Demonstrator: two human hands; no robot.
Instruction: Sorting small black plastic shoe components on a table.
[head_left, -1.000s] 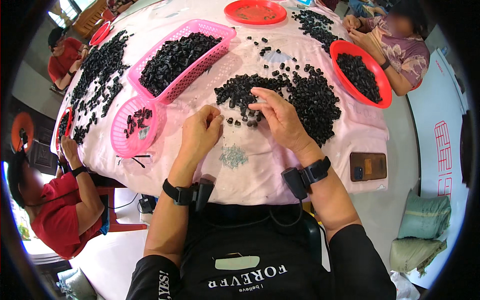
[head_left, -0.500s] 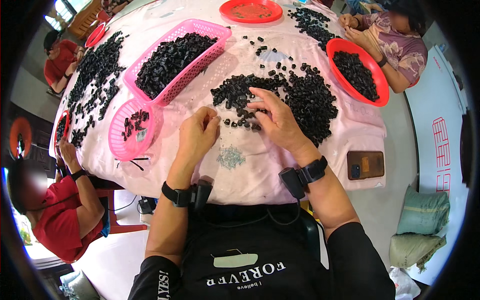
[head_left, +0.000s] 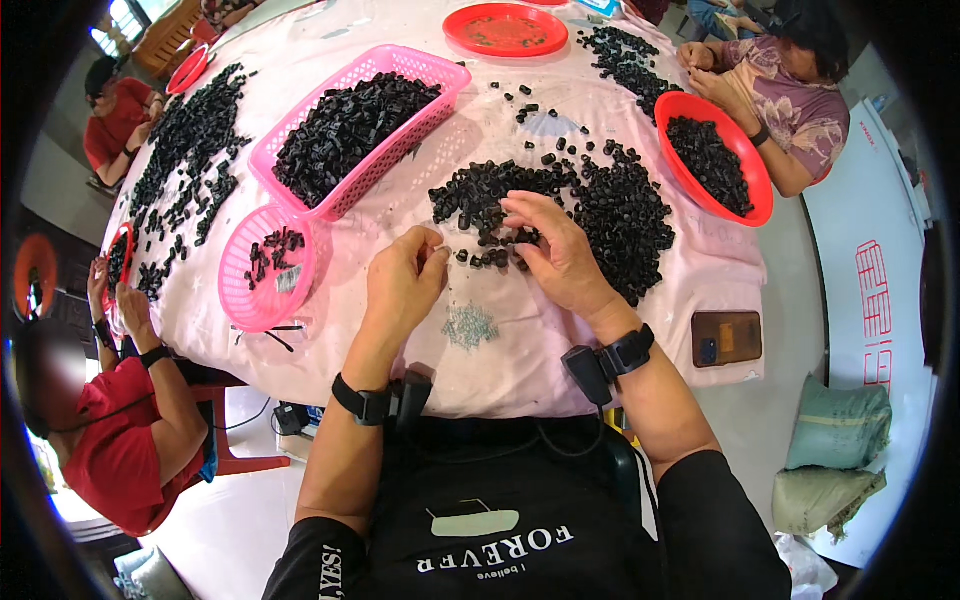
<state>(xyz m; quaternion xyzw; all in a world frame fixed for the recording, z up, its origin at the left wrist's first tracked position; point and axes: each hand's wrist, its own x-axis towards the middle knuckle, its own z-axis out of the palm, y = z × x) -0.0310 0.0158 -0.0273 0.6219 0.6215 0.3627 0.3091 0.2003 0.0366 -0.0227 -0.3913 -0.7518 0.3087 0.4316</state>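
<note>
My left hand (head_left: 403,285) is above the pink cloth, thumb and fingertips pinched together; whatever is between them is too small to make out. To its right, my right hand (head_left: 565,262) is at the near edge of a heap of small black cylindrical parts (head_left: 625,225). Its thumb and fingers curl around a small black part (head_left: 530,237). Several loose black parts lie between the two hands. Closer to me, a patch of tiny translucent pieces (head_left: 470,327) is spread on the cloth. Both wrists wear black straps with small boxes.
Left of the heap stand a pink rectangular basket (head_left: 340,195) full of black parts and a round pink basket (head_left: 232,290) holding a few. A red basin (head_left: 762,190) and a phone (head_left: 727,338) are at right. Co-workers sit on both sides; a red tray (head_left: 505,30) lies far back.
My right hand's fingers have drawn closer together around a black part at the heap. My left hand stays pinched. The whole view has shifted slightly.
</note>
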